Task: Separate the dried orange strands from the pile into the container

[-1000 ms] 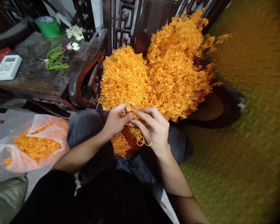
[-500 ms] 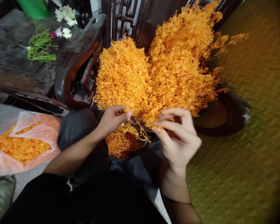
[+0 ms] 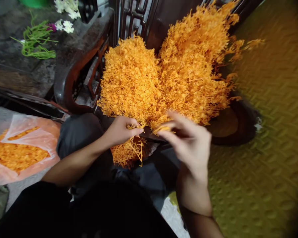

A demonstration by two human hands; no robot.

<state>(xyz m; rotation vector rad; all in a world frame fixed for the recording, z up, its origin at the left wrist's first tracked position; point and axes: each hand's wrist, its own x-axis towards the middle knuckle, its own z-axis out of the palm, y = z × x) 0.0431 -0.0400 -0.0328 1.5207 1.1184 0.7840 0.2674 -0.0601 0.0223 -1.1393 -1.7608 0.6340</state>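
Observation:
My left hand pinches a thin orange flower sprig between thumb and fingers, its stem hanging down. To the right, my right hand, blurred by motion, has thumb and forefinger closed on a small orange floret. Just beyond both hands, a left heap of orange flower sprays and a right heap of longer orange sprays rest on a dark wooden chair. Beneath my left hand, low between my knees, lies a tangle of bare-looking orange stems, partly covered by the hand.
An open pinkish plastic bag of loose orange florets is on the floor at left. The chair's carved armrest stands beside a dark table bearing green stems and white flowers. A textured yellow-green surface fills the right side.
My right hand has turned and shifted slightly, its fingers still pinched. The looping stems near my left fingers now hang straighter and lower. The whole view has shifted a little.

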